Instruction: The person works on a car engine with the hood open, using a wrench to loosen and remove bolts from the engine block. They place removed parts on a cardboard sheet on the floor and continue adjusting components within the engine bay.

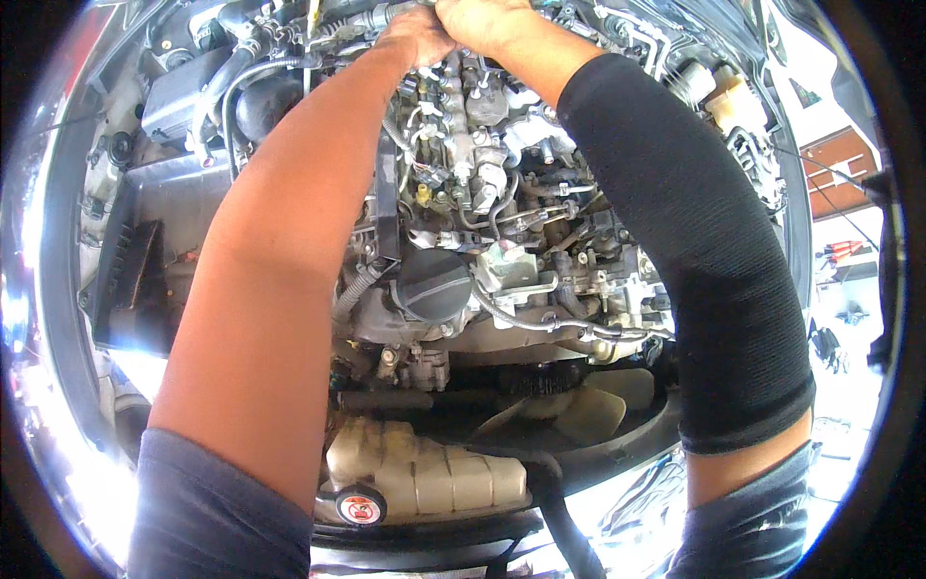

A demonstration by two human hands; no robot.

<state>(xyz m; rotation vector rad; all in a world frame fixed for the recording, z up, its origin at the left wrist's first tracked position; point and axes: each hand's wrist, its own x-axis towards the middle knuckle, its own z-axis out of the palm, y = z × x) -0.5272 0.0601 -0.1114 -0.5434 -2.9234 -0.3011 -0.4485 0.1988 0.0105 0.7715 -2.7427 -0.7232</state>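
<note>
Both my arms stretch across an open engine bay to its far side. My left hand (pixel 419 37) is at the top edge, over the rear end of the engine (pixel 458 125). Right beside it, nearly touching, is my right hand (pixel 485 23), partly cut off by the picture's edge. The fingers of both hands are mostly hidden, so whatever they grip or touch cannot be made out. A black sleeve (pixel 694 232) covers most of my right forearm and elbow. Below the hands run metal pipes, connectors and wiring along the engine's top.
A round black oil filler cap (pixel 434 287) sits on the engine's near part. Closer in are the fan (pixel 593 413) and a yellowed plastic coolant tank (pixel 424 468) with a black cap. An open box-shaped housing (pixel 178 207) lies left, a light plastic reservoir (pixel 735 104) far right.
</note>
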